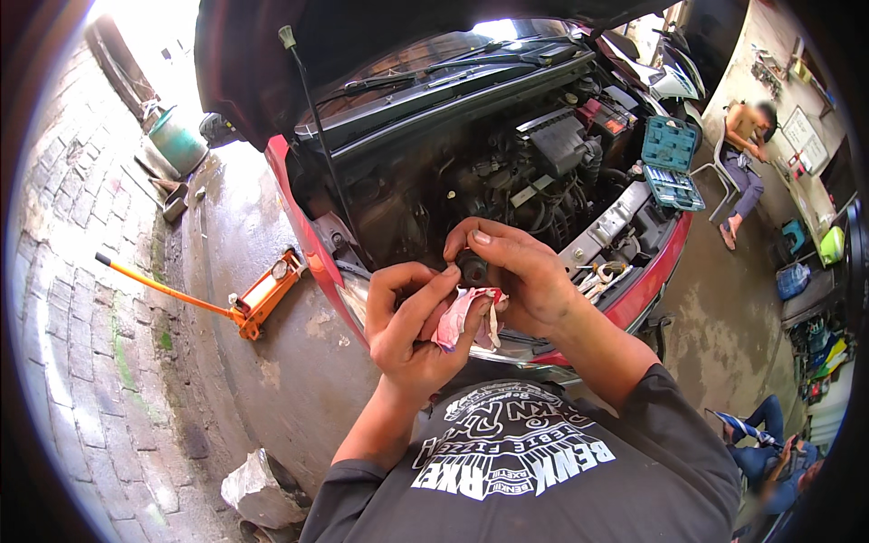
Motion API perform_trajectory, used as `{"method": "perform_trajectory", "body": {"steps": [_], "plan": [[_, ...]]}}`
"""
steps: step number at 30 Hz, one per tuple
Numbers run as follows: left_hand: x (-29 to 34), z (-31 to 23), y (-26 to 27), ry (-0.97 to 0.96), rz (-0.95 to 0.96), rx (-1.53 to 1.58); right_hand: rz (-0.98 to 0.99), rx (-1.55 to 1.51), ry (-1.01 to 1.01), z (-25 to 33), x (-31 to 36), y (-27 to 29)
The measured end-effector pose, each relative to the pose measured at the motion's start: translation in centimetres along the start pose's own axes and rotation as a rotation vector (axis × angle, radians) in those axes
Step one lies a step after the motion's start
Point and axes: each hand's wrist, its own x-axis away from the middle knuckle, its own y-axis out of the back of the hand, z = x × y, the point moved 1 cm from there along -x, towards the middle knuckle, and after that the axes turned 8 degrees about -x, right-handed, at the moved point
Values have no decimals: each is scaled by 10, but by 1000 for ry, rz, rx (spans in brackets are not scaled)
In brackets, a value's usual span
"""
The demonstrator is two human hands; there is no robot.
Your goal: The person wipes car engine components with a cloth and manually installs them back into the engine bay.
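Both my hands meet in front of the car's open engine bay [453, 176]. A small dark, round part [472, 268] sits between my fingertips; its exact kind is not clear. My right hand [534, 281] curls its thumb and forefinger around that part. From the other side, my left hand [409, 326] has its fingers bent in, with a crumpled pink and white rag [462, 319] bunched in its grip below the part. The rag also lies against the right hand's fingers. Part of both palms is hidden.
A raised hood [362, 36] is held by a prop rod [317, 127]. An open teal socket set case [670, 149] rests on the car's front right. An orange floor jack [262, 294] stands left, a stone block [262, 489] lower left. Two people [747, 136] sit at right.
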Motion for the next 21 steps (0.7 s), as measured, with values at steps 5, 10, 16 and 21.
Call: {"method": "perform_trajectory", "body": {"steps": [5, 10, 16, 21], "plan": [[4, -4, -1, 12, 11, -5, -14, 25, -5, 3, 4, -4], [5, -6, 1, 25, 13, -23, -36, 64, 9, 0, 2, 2], [8, -4, -1, 75, 28, -37, -134, 75, 19, -2, -12, 21], [14, -1, -8, 94, 30, -2, -158, -55, 32, -2, -16, 33]]}}
